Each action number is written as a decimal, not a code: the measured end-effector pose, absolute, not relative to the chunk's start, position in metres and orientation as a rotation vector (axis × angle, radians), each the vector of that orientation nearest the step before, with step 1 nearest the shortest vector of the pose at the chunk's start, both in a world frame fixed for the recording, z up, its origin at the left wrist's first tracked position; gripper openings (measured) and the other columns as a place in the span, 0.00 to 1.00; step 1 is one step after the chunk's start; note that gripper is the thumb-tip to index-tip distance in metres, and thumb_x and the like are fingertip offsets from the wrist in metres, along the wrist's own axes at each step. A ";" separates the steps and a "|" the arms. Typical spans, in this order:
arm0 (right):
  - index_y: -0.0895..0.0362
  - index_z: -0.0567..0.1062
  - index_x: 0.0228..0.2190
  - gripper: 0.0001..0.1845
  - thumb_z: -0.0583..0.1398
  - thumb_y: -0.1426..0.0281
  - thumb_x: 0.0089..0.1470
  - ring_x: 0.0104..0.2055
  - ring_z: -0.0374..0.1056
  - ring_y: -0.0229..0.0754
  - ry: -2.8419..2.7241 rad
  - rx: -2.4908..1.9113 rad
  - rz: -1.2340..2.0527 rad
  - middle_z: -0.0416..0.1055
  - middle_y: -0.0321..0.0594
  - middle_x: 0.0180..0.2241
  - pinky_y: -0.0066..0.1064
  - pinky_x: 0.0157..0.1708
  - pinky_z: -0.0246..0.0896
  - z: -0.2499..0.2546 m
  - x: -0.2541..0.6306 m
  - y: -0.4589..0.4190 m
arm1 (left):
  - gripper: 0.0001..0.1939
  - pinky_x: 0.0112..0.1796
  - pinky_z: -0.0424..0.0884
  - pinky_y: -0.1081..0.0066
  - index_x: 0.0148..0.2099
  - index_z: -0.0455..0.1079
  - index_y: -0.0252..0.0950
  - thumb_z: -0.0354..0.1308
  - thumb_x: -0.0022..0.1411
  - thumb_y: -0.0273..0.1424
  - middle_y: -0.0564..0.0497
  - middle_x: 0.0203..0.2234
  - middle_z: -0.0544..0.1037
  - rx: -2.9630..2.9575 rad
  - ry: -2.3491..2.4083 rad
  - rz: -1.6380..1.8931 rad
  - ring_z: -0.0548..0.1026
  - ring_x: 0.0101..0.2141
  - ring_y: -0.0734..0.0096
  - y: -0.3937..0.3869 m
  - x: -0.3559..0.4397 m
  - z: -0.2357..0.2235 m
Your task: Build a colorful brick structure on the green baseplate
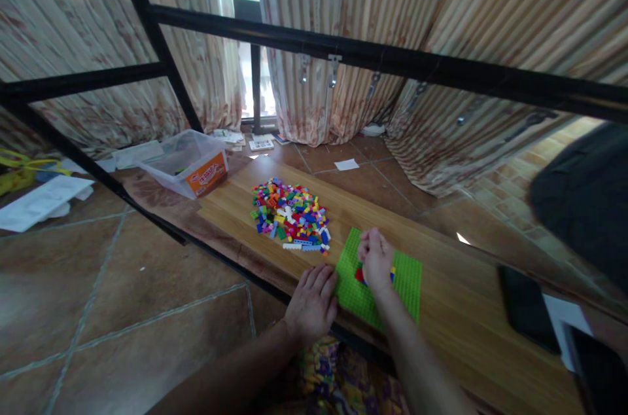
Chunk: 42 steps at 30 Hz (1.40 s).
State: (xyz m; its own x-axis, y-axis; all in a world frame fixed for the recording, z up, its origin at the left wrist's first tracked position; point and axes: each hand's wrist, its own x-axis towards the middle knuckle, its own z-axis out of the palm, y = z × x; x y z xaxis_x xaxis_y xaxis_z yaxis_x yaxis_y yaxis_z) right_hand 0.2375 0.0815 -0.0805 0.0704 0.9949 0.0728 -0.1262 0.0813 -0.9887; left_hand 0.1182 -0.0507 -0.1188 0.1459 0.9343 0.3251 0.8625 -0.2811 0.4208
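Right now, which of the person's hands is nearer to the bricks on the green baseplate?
The right hand: it partly hides the bricks from view. The left hand is farther off, left of the green baseplate.

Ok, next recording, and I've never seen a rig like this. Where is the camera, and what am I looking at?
There is no machine here: a person works with two bare hands, and the single picture comes from a camera worn on the head, looking forward and down. On the wooden surface lie a heap of coloured bricks, a green studded baseplate and a dark, phone-like slab. The left hand lies palm down by the baseplate's edge. The right hand is over the baseplate, partly covering a few bricks there; whether its fingers hold one is hidden.
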 end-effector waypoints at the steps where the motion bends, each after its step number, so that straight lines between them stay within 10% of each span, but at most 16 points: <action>1: 0.54 0.64 0.24 0.25 0.54 0.45 0.53 0.12 0.42 0.30 -1.069 -1.073 1.158 0.49 0.22 0.11 0.24 0.13 0.38 -0.071 0.246 0.084 | 0.25 0.58 0.60 0.50 0.60 0.62 0.33 0.52 0.61 0.30 0.41 0.57 0.68 2.276 1.796 0.811 0.63 0.58 0.53 -0.051 0.118 -0.118; 42: 0.56 0.68 0.20 0.23 0.54 0.53 0.58 0.22 0.57 0.35 -1.168 -1.539 0.599 0.61 0.31 0.18 0.28 0.24 0.52 -0.105 0.361 0.012 | 0.19 0.51 0.62 0.48 0.54 0.68 0.41 0.55 0.61 0.35 0.44 0.54 0.68 2.423 1.612 0.665 0.66 0.49 0.52 -0.001 0.170 -0.090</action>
